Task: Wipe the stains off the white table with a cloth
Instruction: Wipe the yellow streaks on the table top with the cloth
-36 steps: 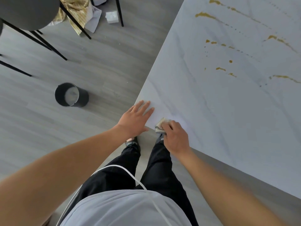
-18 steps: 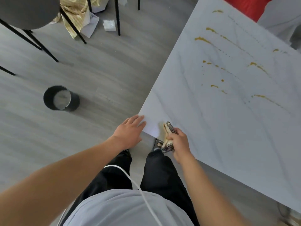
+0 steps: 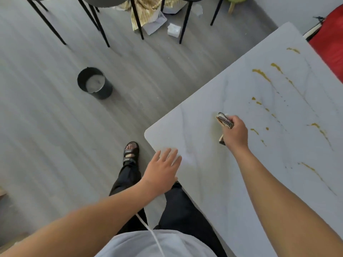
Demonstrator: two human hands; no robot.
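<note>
While the right hand [image 3: 234, 133] clenches the cloth [image 3: 225, 120] in a fist, I log it over the white table [image 3: 241, 182], a short way in from the table's near corner. I cannot tell from my feed whether the cloth touches the tabletop. The cloth is bunched up: a dark-and-light patterned edge sticks out past the knuckles and a small tail shows below the fist.

The left hand [image 3: 161, 171] is released, with fingers straight and slightly spread. It lies flat on the table right at that near corner, and the heel of the palm hangs past the table edge.

The stains [image 3: 261, 74] are yellow-brown streaks and drops scattered over the table's far and right parts, beyond the cloth hand. A faint yellowish smear [image 3: 213, 127] sits on the table just beside the cloth, on the corner side.

Off the table:
- A dark bucket [image 3: 93, 83] with something pale inside stands on the grey floor, well apart from the table's left edge.
- A foot in a black sandal [image 3: 130, 151] is on the floor just off the table's near corner, and black trousers [image 3: 185, 206] run along the table's near edge.
- A white cable [image 3: 154, 236] hangs down the light shirt.
- Black chair legs [image 3: 100, 25] stand far across the floor from the table, with yellow fabric [image 3: 137, 17] and white paper scraps [image 3: 174, 30] among them.
- Something red [image 3: 330, 43] sits beside the table's far right edge.
</note>
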